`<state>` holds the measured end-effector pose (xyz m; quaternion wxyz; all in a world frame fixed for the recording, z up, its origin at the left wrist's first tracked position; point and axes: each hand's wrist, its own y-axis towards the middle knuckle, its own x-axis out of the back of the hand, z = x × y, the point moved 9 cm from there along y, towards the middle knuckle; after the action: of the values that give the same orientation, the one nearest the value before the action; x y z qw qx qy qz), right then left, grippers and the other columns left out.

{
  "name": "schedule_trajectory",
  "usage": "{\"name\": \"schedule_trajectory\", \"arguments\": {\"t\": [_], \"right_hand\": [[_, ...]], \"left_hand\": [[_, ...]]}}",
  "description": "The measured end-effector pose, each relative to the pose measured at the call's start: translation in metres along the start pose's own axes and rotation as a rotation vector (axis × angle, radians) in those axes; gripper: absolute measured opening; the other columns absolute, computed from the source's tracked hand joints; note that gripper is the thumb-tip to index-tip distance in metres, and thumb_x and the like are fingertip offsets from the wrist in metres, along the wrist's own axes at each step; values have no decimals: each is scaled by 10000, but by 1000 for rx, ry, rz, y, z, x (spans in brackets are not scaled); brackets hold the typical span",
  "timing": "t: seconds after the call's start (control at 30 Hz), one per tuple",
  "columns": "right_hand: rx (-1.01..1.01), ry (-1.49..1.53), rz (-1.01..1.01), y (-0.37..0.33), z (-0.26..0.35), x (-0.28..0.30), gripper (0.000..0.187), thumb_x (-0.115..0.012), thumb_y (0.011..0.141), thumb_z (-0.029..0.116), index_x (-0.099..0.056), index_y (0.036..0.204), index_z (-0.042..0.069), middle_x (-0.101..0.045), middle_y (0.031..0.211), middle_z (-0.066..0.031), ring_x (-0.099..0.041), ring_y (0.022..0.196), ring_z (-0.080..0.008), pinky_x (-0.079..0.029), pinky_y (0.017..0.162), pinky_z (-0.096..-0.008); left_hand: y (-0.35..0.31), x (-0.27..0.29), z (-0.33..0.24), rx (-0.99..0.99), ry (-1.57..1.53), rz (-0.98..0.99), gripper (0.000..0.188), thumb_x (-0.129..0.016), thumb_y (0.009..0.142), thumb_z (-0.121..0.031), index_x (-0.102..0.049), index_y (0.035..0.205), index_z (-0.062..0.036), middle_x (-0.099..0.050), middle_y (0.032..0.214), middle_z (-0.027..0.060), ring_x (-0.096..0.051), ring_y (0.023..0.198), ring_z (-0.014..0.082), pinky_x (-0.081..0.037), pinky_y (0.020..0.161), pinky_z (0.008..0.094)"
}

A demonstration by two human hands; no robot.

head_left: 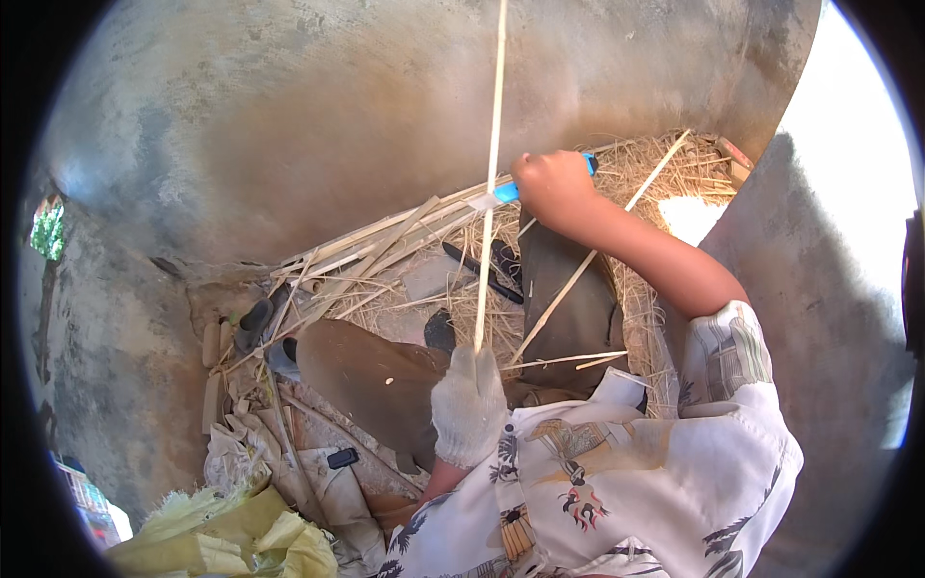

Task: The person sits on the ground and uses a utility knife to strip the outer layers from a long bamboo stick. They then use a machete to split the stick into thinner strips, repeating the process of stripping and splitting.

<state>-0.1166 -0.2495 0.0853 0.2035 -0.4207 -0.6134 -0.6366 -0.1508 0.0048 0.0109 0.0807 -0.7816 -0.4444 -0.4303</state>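
My left hand (469, 405), in a pale knitted glove, is closed around the lower end of a long, thin bamboo-like strip (495, 116). The strip rises almost straight away from me, past the top of the view. Farther off, my bare right hand (554, 188) grips a blue utility knife (508, 193). Its blade (484, 201) points left and meets or crosses the strip; whether it cuts in cannot be made out. A second pale strip (559, 302) slants over my right leg (568, 279), touching neither hand.
A stained concrete wall (318, 116) curves across the far side. Along its foot lie several split strips (356, 252) and a heap of shavings (655, 164). A long black object (487, 275) rests between my legs. At lower left are a small black device (342, 458) and a yellowish sack (226, 535).
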Motion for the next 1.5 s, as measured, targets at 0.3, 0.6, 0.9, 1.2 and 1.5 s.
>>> {"name": "schedule_trajectory", "arguments": {"t": [0.3, 0.6, 0.9, 1.2, 1.5], "right_hand": [[-421, -126, -43, 82, -145, -14, 130, -617, 801, 105, -740, 776, 74, -716, 754, -161, -718, 696, -337, -551, 573, -432], [-449, -97, -43, 105, -165, -41, 132, -616, 800, 98, -736, 786, 48, -715, 787, -184, -714, 720, -356, -548, 590, -446], [-641, 1154, 265, 72, -76, -159, 222, -656, 779, 144, -576, 591, 57, -508, 551, -72, -494, 499, -242, -454, 538, -400], [-215, 451, -49, 94, 62, -78, 186, -699, 806, 258, -706, 727, 89, -668, 668, -155, -665, 646, -367, -528, 602, -466], [-710, 1716, 219, 75, 71, -128, 154, -650, 913, 202, -553, 831, 114, -463, 612, 65, -375, 470, -57, -315, 435, -279]], "left_hand": [[-18, -7, 0, 55, 67, 117, 199, -552, 998, -242, -599, 1041, -53, -659, 792, 256, -655, 773, 473, -498, 650, 540], [-16, -20, 2, -286, 191, 156, 123, -585, 937, -160, -617, 993, -55, -550, 729, 131, -631, 605, 327, -509, 555, 438], [-27, -32, 69, 545, -1022, 404, 242, -528, 1015, -202, -627, 1121, -8, -490, 617, -7, -493, 498, 92, -363, 426, 264], [154, -7, 60, 432, -1381, 217, 152, -550, 968, -217, -610, 982, -78, -522, 626, -20, -436, 416, 65, -295, 344, 222], [149, 0, 52, 450, -1267, 33, 216, -531, 985, -250, -618, 1031, -59, -530, 647, -12, -441, 442, 71, -316, 374, 228]]}}
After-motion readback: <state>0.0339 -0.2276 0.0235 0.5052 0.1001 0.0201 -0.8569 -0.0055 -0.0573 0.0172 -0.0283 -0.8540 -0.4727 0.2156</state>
